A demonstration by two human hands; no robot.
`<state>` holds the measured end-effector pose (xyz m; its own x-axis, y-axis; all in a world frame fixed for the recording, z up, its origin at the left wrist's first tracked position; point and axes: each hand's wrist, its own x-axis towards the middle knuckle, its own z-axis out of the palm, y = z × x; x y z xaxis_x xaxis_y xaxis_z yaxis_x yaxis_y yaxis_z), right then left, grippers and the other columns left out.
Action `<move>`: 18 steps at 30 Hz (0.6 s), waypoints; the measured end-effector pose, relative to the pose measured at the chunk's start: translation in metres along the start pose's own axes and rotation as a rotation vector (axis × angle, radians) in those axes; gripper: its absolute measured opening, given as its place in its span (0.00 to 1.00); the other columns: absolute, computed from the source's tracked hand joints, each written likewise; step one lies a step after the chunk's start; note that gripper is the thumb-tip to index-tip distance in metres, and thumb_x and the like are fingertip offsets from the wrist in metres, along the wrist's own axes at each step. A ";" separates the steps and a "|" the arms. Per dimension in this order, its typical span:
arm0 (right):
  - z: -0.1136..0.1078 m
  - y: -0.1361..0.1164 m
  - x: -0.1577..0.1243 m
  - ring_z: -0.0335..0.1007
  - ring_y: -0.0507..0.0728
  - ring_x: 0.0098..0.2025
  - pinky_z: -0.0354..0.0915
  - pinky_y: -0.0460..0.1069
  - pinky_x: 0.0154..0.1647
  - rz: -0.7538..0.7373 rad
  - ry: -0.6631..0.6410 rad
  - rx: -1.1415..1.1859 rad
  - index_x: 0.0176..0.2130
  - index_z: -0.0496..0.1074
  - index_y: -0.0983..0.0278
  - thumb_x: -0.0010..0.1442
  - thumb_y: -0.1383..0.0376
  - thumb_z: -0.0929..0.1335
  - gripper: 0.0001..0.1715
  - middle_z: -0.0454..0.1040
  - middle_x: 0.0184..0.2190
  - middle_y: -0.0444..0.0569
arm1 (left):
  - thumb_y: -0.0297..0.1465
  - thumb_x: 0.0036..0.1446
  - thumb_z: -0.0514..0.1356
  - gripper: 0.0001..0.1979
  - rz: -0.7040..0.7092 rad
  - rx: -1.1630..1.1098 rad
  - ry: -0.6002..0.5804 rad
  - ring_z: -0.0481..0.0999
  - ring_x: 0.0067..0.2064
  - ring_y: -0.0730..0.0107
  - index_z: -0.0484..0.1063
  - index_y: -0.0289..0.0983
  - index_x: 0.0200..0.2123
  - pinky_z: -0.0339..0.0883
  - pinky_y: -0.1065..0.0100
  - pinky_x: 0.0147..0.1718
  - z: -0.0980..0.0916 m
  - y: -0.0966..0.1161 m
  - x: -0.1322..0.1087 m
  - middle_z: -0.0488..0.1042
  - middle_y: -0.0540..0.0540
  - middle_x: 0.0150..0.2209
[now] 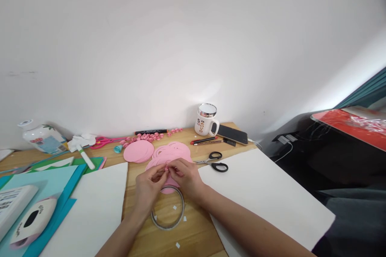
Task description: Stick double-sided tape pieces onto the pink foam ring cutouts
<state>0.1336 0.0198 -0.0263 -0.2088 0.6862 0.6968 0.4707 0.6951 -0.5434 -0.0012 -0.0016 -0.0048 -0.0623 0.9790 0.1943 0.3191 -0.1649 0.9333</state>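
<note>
Between my fingertips is a small pink piece of paper [166, 168], mostly hidden, perhaps a rolled one. My left hand [148, 182] pinches it from one side and my right hand [188, 176] from the other. Under and behind both hands lie pink paper spirals [176, 150] in a loose pile. Left of them is a stack of pink paper circles [138, 151], with several small rolled pink paper flowers [147, 138] behind. Just below my hands a roll of tape [182, 205] lies flat on the wooden table [196, 233]. Black-handled scissors [219, 167] rest beside my right hand.
A white mug [205, 122], a phone [230, 133] and pens [205, 141] stand or lie at the back right. White sheets [265, 192] cover both sides. Leftward are coloured papers [57, 184], a white device [33, 223], pink scissors [104, 141] and a jar [45, 138].
</note>
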 end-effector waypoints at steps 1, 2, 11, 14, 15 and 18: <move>0.000 0.001 0.000 0.71 0.52 0.31 0.67 0.44 0.32 -0.020 -0.020 -0.017 0.34 0.71 0.63 0.55 0.72 0.61 0.10 0.75 0.29 0.50 | 0.31 0.45 0.60 0.09 0.012 0.012 -0.004 0.79 0.31 0.63 0.76 0.35 0.31 0.74 0.64 0.33 0.000 -0.001 0.000 0.80 0.45 0.31; 0.000 0.001 -0.001 0.71 0.52 0.31 0.67 0.45 0.33 -0.034 -0.043 -0.030 0.35 0.70 0.63 0.56 0.72 0.61 0.10 0.75 0.30 0.50 | 0.31 0.45 0.60 0.09 0.025 0.023 -0.007 0.79 0.30 0.63 0.76 0.35 0.31 0.74 0.64 0.33 0.000 -0.002 0.000 0.80 0.45 0.31; 0.002 -0.008 0.001 0.69 0.51 0.29 0.67 0.43 0.27 0.251 -0.036 0.151 0.32 0.71 0.62 0.50 0.73 0.63 0.10 0.73 0.28 0.46 | 0.32 0.46 0.60 0.11 -0.024 -0.019 0.019 0.79 0.32 0.63 0.74 0.35 0.35 0.74 0.65 0.34 0.005 -0.008 0.000 0.79 0.44 0.33; 0.006 -0.014 0.000 0.71 0.51 0.30 0.68 0.44 0.28 0.397 0.034 0.312 0.33 0.71 0.63 0.51 0.71 0.64 0.09 0.73 0.30 0.47 | 0.33 0.45 0.61 0.14 -0.076 -0.076 0.052 0.79 0.34 0.62 0.73 0.34 0.37 0.74 0.65 0.34 0.007 -0.006 -0.001 0.79 0.42 0.35; 0.007 -0.015 -0.001 0.71 0.51 0.30 0.69 0.45 0.29 0.445 0.053 0.361 0.34 0.71 0.63 0.51 0.70 0.64 0.08 0.73 0.30 0.47 | 0.33 0.45 0.61 0.14 -0.081 -0.087 0.053 0.78 0.34 0.62 0.73 0.35 0.37 0.74 0.65 0.33 0.008 -0.005 -0.001 0.78 0.42 0.36; 0.009 -0.019 -0.001 0.72 0.53 0.31 0.70 0.47 0.32 0.573 0.095 0.483 0.34 0.71 0.64 0.51 0.68 0.65 0.07 0.74 0.29 0.47 | 0.33 0.45 0.61 0.11 -0.068 -0.100 0.058 0.78 0.33 0.63 0.74 0.35 0.33 0.74 0.66 0.32 0.009 -0.002 -0.001 0.78 0.43 0.34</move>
<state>0.1173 0.0084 -0.0210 0.0408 0.9622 0.2693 0.0506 0.2672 -0.9623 0.0068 -0.0011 -0.0100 -0.1361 0.9801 0.1444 0.2168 -0.1128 0.9697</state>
